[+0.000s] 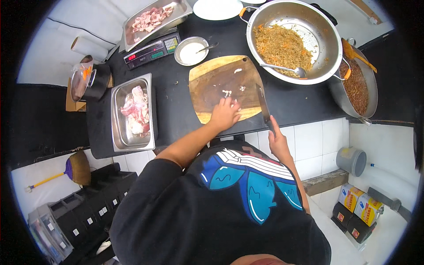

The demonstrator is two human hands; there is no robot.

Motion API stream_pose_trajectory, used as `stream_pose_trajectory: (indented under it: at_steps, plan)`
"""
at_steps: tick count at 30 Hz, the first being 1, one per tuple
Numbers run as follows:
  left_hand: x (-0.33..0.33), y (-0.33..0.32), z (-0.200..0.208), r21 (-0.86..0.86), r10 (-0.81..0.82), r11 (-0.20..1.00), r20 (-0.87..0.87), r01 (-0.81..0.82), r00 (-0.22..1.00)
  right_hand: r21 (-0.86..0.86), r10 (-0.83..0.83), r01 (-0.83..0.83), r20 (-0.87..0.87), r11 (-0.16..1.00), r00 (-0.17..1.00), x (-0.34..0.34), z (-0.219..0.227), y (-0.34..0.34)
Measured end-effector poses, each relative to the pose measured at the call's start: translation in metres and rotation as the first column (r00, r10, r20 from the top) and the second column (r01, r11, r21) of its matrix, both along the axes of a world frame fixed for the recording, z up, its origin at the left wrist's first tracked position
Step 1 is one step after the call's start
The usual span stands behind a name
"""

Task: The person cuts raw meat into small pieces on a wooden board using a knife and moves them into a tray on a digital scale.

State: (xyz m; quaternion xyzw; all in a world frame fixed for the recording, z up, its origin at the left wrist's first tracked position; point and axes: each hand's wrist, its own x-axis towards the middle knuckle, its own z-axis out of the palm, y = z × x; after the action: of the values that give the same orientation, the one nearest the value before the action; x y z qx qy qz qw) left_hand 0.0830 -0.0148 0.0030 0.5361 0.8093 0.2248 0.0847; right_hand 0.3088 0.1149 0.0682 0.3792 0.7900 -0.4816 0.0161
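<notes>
My right hand is wrapped round the dark handle of a kitchen knife. Its blade points away from me along the right edge of a wooden cutting board. On the near part of the board rests my left hand, its fingers bent and drawn together. Small pale scraps lie just beyond those fingertips; whether any are pinched is hidden. More bits are scattered on the board's dark, worn middle.
Left of the board, a steel pan holds raw meat. Behind are a digital scale under a meat tray, and a bowl with white contents and a spoon. A large basin of shredded food and a brown-filled pot stand right.
</notes>
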Motion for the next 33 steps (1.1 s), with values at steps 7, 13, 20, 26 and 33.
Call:
stream_pose_trajectory:
  at_steps: [7,13,20,26,33]
  plan:
    - [-0.044,0.005,-0.022,-0.054,0.022,0.998,0.045,-0.019,0.999,0.059,0.014,-0.015,0.021,0.998,1.0,0.006,0.003,-0.005]
    - [-0.079,0.03,0.059,0.293,0.361,0.803,0.454,-0.519,0.815,0.089,-0.003,0.008,-0.059,0.996,0.998,0.007,0.004,-0.008]
    - [-0.315,0.026,0.241,0.956,0.656,0.138,0.107,-0.258,0.747,0.091,0.013,-0.012,-0.008,0.996,1.0,-0.011,0.029,-0.014]
    - [-0.422,-0.051,0.22,0.288,0.733,0.594,0.189,-0.751,0.653,0.12,0.058,-0.052,-0.054,0.991,0.997,-0.011,0.016,-0.018]
    - [-0.32,-0.266,0.164,0.206,0.76,0.499,0.363,-0.842,0.539,0.133,0.174,-0.177,0.034,0.975,0.984,-0.015,0.005,-0.02]
